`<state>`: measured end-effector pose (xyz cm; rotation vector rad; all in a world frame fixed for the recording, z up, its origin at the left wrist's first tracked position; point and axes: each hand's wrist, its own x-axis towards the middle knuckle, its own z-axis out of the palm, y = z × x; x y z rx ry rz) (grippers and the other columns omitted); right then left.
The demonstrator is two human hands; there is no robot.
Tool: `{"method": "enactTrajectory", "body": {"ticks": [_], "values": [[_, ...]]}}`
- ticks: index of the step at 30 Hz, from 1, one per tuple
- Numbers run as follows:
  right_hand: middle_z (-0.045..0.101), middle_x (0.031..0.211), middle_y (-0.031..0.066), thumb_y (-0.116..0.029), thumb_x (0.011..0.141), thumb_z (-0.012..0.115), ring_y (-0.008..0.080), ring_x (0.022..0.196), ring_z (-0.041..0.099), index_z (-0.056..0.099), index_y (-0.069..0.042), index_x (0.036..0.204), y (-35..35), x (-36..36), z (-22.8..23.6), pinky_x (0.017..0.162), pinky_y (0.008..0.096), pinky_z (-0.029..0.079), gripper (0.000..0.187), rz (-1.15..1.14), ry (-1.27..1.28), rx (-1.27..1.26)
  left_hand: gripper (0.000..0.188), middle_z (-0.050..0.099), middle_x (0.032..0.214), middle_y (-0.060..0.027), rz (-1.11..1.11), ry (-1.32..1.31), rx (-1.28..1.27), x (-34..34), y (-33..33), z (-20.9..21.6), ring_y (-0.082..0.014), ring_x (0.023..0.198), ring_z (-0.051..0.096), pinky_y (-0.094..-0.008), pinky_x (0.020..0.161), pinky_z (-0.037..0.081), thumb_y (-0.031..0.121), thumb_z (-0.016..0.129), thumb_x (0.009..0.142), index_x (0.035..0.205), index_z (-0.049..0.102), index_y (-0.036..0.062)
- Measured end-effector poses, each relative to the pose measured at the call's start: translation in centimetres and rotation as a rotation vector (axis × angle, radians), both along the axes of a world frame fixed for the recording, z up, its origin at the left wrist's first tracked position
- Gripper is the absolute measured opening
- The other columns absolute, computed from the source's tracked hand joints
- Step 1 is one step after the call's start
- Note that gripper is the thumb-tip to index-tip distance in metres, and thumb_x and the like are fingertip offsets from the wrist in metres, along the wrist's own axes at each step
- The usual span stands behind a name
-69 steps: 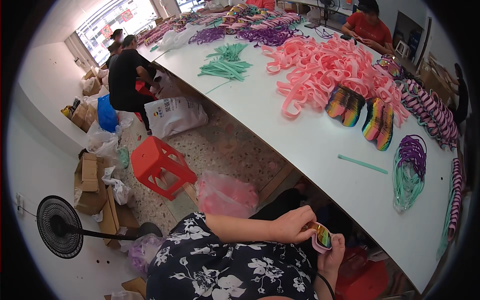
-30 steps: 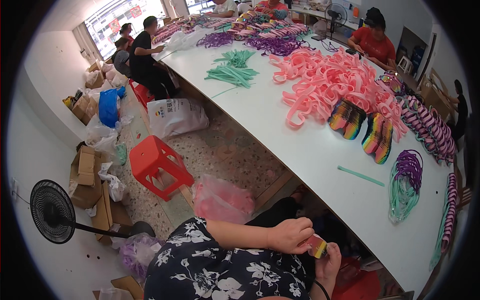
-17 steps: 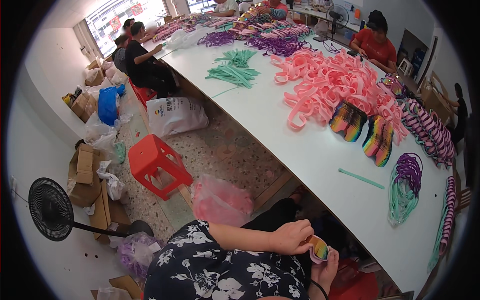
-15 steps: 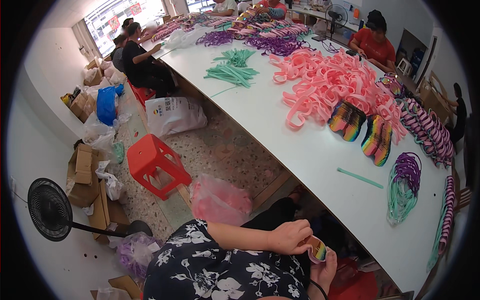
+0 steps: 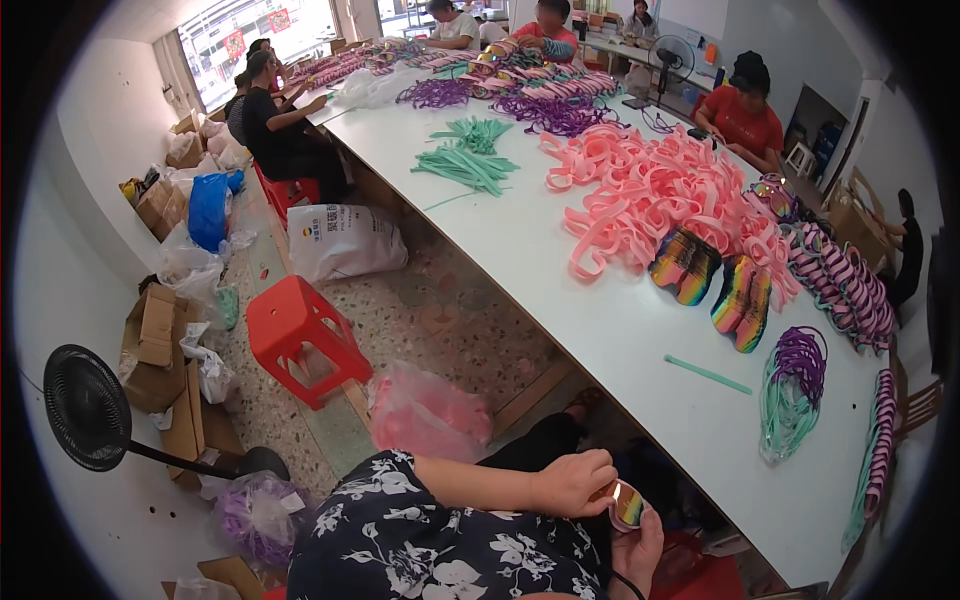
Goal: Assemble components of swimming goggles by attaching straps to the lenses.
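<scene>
My left hand (image 5: 575, 483) is closed, its fingers pinching the upper left edge of a swim-goggle piece with a rainbow mirrored lens (image 5: 627, 506) and a pink rim. From below and to the right, my right hand (image 5: 640, 552) grips the same piece, thumb against its edge. Both hands hold it over my lap, below the white table's (image 5: 560, 280) near edge. Two stacks of rainbow lenses (image 5: 742, 303) lie on the table beside a large heap of pink goggle frames (image 5: 650, 190). The fingertips behind the piece are hidden.
On the table lie a mint strip (image 5: 707, 374), a purple-and-mint strap bundle (image 5: 795, 390) and rows of pink-and-purple goggles (image 5: 845, 280). A red stool (image 5: 300, 325), a pink-filled bag (image 5: 430, 410) and a black fan (image 5: 88, 408) stand left. Several people sit around the table.
The whole view has shifted slightly. My hands still hold the goggle piece over my lap, with only a small change in their position and its tilt.
</scene>
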<state>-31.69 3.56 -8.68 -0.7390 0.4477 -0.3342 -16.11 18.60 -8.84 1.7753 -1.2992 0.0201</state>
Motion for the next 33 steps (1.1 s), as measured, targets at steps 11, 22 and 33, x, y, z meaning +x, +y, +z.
{"method": "enactTrajectory", "body": {"ticks": [11,22,33], "values": [[0.067,0.108,0.0155,-0.014,0.092,0.061,0.0257,0.098,0.067,0.064,0.007,0.106,-0.1,0.3,-0.5,0.091,0.043,0.055,0.026,-0.069,0.075,-0.059,0.034,0.055,0.094,-0.0128,0.016,0.009,-0.068,-0.3,1.3,0.2,-0.0309,0.083,0.06,-0.0397,0.066,0.053,0.028,0.073,0.081,0.098,0.058,0.0038],[0.068,0.102,0.0142,-0.019,0.098,0.058,0.0239,0.098,0.067,0.064,0.007,0.102,0.6,0.8,-2.2,0.093,0.0397,0.054,0.026,-0.15,0.044,-0.017,0.032,0.055,0.094,-0.0144,0.005,0.418,0.045,-0.3,1.0,-1.6,-0.0332,0.086,0.06,-0.0418,0.075,0.051,0.032,0.066,0.088,0.1,0.056,0.0045],[0.065,0.113,0.0166,-0.014,0.101,0.053,0.0241,0.104,0.066,0.059,0.009,0.117,0.0,-0.2,-0.9,0.092,0.0389,0.056,0.028,-0.257,0.054,-0.194,0.029,0.054,0.093,-0.0149,0.002,0.238,0.123,-0.3,-1.5,-0.3,-0.0346,0.083,0.06,-0.0434,0.071,0.051,0.03,0.065,0.089,0.099,0.055,0.0044]]}}
